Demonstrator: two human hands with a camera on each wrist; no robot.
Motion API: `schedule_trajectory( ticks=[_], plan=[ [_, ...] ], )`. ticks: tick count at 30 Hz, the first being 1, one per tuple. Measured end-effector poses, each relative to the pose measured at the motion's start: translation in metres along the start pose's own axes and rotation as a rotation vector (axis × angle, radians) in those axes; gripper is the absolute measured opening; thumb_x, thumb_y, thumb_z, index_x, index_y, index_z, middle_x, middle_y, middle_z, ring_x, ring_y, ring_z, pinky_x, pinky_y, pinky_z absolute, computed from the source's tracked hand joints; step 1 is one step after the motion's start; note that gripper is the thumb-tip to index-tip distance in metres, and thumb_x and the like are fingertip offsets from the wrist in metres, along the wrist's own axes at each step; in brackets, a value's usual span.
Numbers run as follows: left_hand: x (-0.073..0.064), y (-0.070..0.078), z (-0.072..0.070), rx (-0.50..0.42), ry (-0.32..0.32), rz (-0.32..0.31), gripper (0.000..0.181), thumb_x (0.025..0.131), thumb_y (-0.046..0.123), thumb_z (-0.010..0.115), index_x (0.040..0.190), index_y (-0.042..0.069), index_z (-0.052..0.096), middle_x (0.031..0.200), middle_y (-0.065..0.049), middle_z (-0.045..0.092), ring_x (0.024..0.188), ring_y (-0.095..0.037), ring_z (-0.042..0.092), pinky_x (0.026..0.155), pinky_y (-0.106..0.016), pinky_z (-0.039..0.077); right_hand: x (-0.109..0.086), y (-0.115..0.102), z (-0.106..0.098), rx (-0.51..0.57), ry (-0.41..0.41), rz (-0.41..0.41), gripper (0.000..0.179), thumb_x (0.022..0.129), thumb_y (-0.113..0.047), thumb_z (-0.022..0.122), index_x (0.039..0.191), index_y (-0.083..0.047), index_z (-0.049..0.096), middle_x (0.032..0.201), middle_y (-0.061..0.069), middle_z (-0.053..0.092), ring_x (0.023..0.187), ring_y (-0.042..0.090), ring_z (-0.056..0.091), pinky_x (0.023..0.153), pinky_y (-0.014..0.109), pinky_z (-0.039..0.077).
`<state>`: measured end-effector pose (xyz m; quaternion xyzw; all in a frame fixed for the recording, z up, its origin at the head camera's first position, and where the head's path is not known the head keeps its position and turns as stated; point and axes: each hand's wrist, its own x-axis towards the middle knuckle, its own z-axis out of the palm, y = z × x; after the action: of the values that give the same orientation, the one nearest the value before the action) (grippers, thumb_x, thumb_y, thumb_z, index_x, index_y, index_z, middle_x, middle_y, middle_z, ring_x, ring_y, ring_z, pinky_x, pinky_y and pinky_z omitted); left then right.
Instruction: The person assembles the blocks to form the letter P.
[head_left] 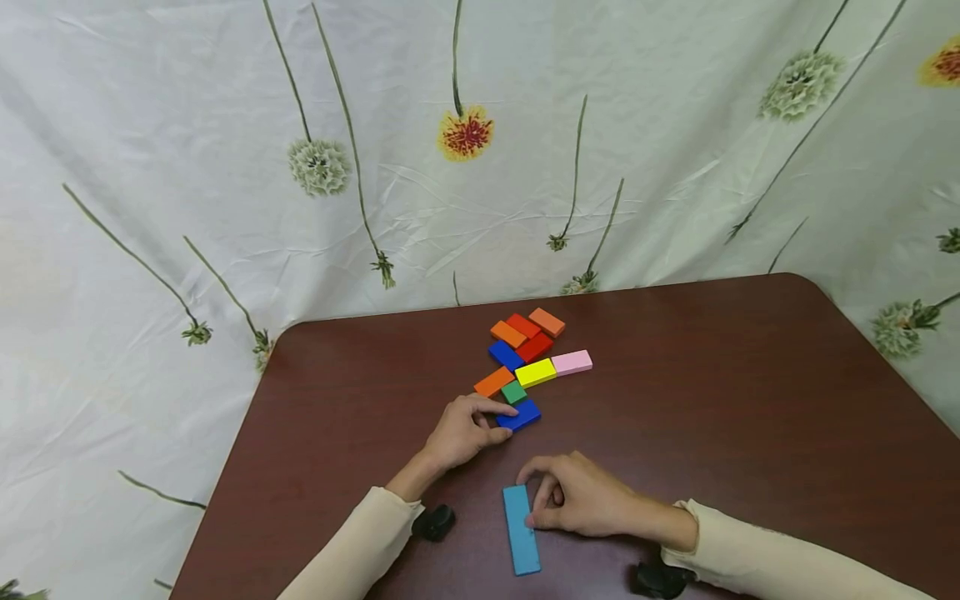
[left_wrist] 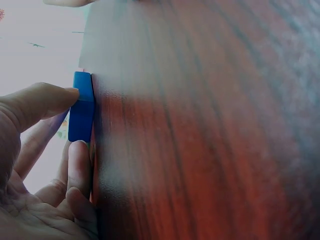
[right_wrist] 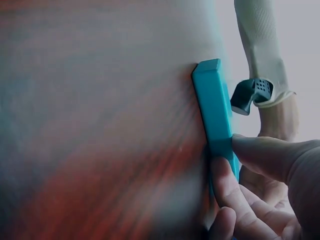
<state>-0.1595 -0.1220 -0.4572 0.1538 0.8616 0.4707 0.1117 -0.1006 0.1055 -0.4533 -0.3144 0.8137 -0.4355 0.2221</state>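
My left hand [head_left: 459, 429] pinches a dark blue block [head_left: 522, 414] between thumb and fingers at the near end of a flat cluster of coloured blocks. In the left wrist view the thumb lies on this blue block [left_wrist: 82, 112] and a fingertip meets its end. A small green block [head_left: 513, 392] touches its far side. Closer to the camera, my right hand [head_left: 588, 498] grips a long light blue block [head_left: 522, 537] lying flat on the table. The right wrist view has thumb and fingers at one end of the light blue block [right_wrist: 214, 107].
Beyond the green block lie a yellow block [head_left: 536, 372], a pink one [head_left: 572, 362], an orange one [head_left: 493, 382], and several more red, orange and blue ones. The dark brown table [head_left: 720, 392] ends at a flower-patterned cloth [head_left: 525, 200]. Black wrist devices [head_left: 437, 523] hang below both sleeves.
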Motion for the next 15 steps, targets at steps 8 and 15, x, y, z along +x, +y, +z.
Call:
schedule_trajectory(
  ticks=[8, 15],
  plan=[
    [-0.001, 0.000, 0.001, -0.002, 0.006, -0.004, 0.025, 0.085, 0.011, 0.079, 0.110, 0.017, 0.079, 0.080, -0.004, 0.058, 0.053, -0.009, 0.050, 0.047, -0.020, 0.038, -0.003, -0.003, 0.007, -0.020, 0.009, 0.014, 0.035, 0.084, -0.031, 0.081, 0.110, -0.014, 0.066, 0.073, -0.019, 0.068, 0.067, -0.003, 0.057, 0.064, 0.018, 0.047],
    [0.000, 0.000, 0.000, -0.014, -0.004, -0.005, 0.025, 0.086, 0.011, 0.079, 0.110, 0.016, 0.078, 0.079, -0.005, 0.057, 0.052, -0.009, 0.048, 0.046, -0.019, 0.037, -0.002, -0.006, 0.012, -0.022, 0.010, 0.007, 0.035, 0.083, -0.033, 0.082, 0.108, -0.014, 0.065, 0.072, -0.020, 0.066, 0.065, -0.004, 0.056, 0.063, 0.018, 0.047]
  ],
)
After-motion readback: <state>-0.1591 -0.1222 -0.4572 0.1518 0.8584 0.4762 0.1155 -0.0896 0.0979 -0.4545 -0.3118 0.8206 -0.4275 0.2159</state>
